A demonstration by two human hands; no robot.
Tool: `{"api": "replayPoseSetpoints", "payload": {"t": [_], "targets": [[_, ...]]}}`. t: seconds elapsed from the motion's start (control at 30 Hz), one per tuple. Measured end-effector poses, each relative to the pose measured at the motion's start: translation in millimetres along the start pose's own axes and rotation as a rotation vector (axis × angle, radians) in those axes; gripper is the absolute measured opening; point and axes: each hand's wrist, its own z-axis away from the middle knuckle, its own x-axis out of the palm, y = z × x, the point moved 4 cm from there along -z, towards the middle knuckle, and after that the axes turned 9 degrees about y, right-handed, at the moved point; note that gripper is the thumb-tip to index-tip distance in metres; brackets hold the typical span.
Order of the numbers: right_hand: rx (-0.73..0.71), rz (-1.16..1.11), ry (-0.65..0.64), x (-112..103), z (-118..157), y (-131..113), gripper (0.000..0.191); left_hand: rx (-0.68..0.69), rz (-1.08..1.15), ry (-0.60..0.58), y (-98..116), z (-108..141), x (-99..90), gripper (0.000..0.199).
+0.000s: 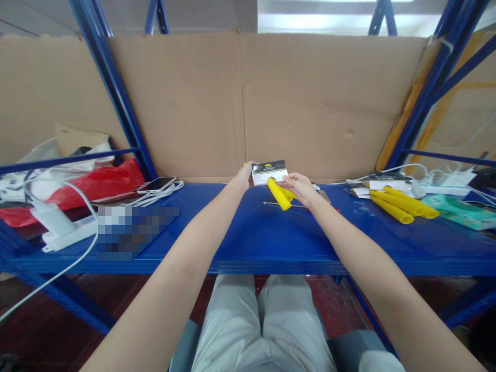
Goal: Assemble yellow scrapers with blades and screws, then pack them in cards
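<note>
Our left hand [244, 176] and right hand [300, 186] hold up a printed card [267, 167] with yellow tubes [279, 195] over a blue surface [263, 237].
Our left hand is clamped on the card's left edge; our right pinches its lower right corner, and the tubes slant down toward us. Beneath them we see a thin metal rod [271, 203], partly hidden. Well to the right lies another tube bundle [403, 203], near a green packet [461, 212]. Far left, a phone [157, 184] sits by white cables [166, 193] and a red bag [96, 182]. Behind stands a cardboard wall [310, 98].
</note>
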Motion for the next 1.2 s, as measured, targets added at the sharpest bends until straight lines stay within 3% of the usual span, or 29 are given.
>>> {"api": "replayPoseSetpoints", "payload": {"t": [0.2, 0.57, 0.9, 1.2], "targets": [[0.011, -0.014, -0.003, 1, -1, 1, 0.020, 0.034, -0.210, 0.038, 6, 8, -7.7, 0.016], [0.006, -0.052, 0.085, -4, -3, -1, 0.024, 0.061, -0.360, -0.134, 7, 14, 1.5, 0.014], [-0.009, -0.087, 0.116, -4, -3, -2, 0.026, 0.078, -0.414, -0.073, 9, 16, -0.4, 0.008], [-0.022, -0.135, 0.122, -4, -4, -2, 0.024, -0.024, -0.339, -0.161, 5, 10, -1.2, 0.011]]}}
